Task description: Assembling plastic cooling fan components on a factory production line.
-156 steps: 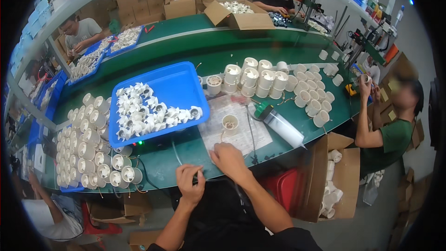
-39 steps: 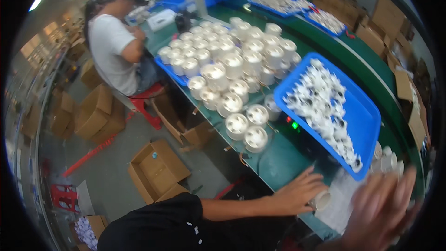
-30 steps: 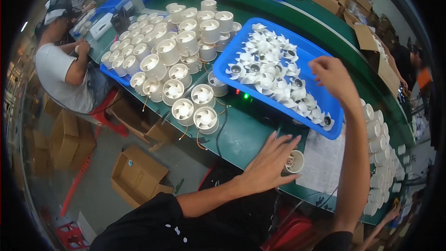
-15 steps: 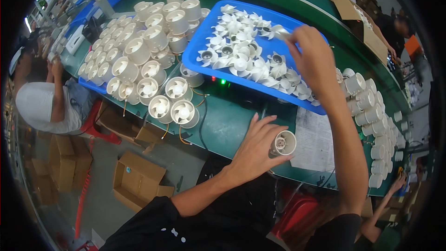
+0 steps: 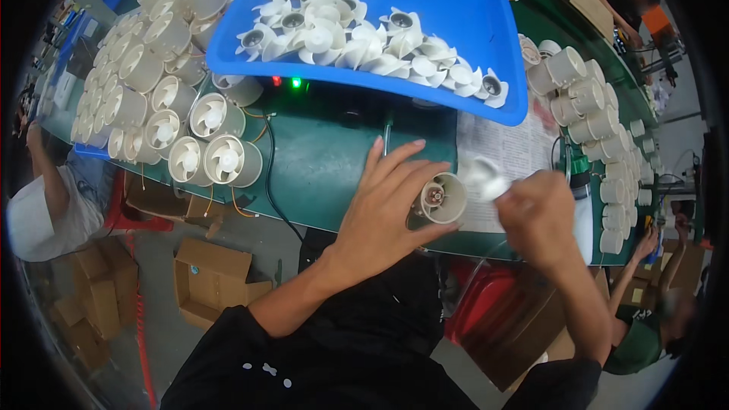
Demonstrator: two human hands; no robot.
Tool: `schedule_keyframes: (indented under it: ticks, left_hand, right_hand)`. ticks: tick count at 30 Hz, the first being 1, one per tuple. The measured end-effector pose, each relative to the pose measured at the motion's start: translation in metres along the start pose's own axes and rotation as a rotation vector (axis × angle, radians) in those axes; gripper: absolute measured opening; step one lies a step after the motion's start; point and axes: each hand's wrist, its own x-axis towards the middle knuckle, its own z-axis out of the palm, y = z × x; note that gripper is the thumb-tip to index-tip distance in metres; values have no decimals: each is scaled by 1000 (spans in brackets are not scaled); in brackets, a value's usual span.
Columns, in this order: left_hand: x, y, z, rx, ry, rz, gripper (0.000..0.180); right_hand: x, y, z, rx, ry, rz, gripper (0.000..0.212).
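My left hand (image 5: 391,201) curls round a white cylindrical fan housing (image 5: 452,196) at the front of the green bench. The housing's mouth is tilted up, and a copper-coloured part shows inside it. Just right of it, my right hand (image 5: 538,216) pinches a white fan impeller (image 5: 483,179), smeared by motion and apart from the housing. Beyond both hands a blue tray (image 5: 497,106) holds a heap of white impellers (image 5: 319,38), some with dark hubs facing up.
Fan housings with impellers (image 5: 228,159) and wires stand stacked at the left. More white housings (image 5: 588,99) are piled at the right. A printed sheet (image 5: 478,144) lies under the tray's edge. A black cable (image 5: 271,182) crosses the bench. Other people sit at both sides.
My right hand has come from over the tray down toward the housing, bringing an impeller. The left hand keeps its hold on the housing. The whole view has shifted.
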Motion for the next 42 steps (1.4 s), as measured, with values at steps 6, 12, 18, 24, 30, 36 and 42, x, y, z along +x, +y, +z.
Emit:
schedule_keyframes:
  ticks: [6, 12, 18, 24, 30, 36, 42]
  left_hand:
    - [1, 2, 5, -1, -19, 16, 65]
    - [-3, 1, 4, 1, -5, 19, 64]
    - [-2, -1, 6, 3, 3, 10, 65]
    - [-3, 2, 6, 23, 4, 18, 66]
    - [0, 0, 10, 45, -54, 36, 67]
    - [-3, 0, 0, 65, 7, 23, 70]
    - [-4, -1, 22, -100, 24, 81, 77]
  right_hand:
    - [-3, -31, 28, 1338, 233, 815, 9]
    - [15, -33, 15, 1036, 87, 752, 12]
    - [21, -39, 13, 796, 161, 689, 11]
    - [12, -40, 5, 830, 198, 595, 12]
    - [23, -33, -27, 820, -2, 586, 26]
    - [29, -40, -18, 695, 213, 539, 24]
    - [-33, -29, 16, 760, 281, 794, 23]
